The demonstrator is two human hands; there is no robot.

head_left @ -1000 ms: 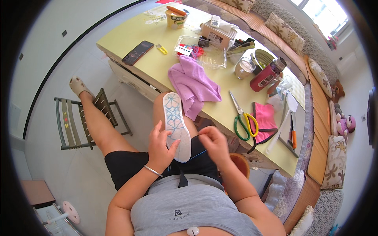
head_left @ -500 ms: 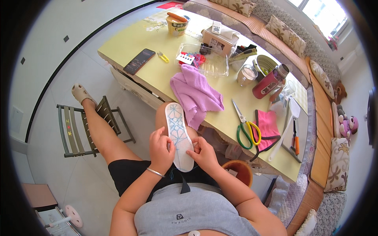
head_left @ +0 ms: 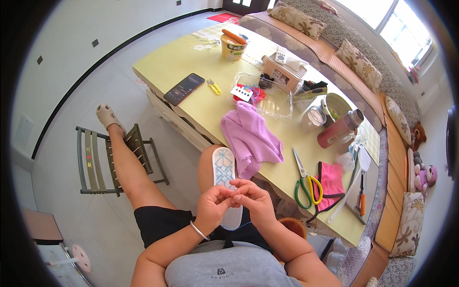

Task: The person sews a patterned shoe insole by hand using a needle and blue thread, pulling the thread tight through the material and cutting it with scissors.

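Observation:
A white insole (head_left: 223,170) with blue stitched patterns lies lengthwise over my right thigh and lap. Above its middle, my left hand (head_left: 213,204) and my right hand (head_left: 256,203) meet, fingertips pinched together. Whatever they hold between the fingers is too small to make out. A short stretch of blue thread (head_left: 245,224) shows beside the insole, below my right hand. The insole's lower end sticks out beneath the hands, and its middle is hidden by them. A purple cloth (head_left: 251,136) hangs over the table edge just beyond the insole.
On the yellow table (head_left: 162,67) are a phone (head_left: 184,89), thread snips (head_left: 214,86), a plastic tray (head_left: 267,103) with coloured threads, large scissors (head_left: 306,184), a pink cloth (head_left: 330,184) and a flask (head_left: 340,129). A folding chair (head_left: 103,162) stands left; a bin (head_left: 292,226) sits under the table.
My hands have come together, fingertips meeting over the insole; before, they were apart at its two sides. The view has shifted, so the table appears lower and farther right.

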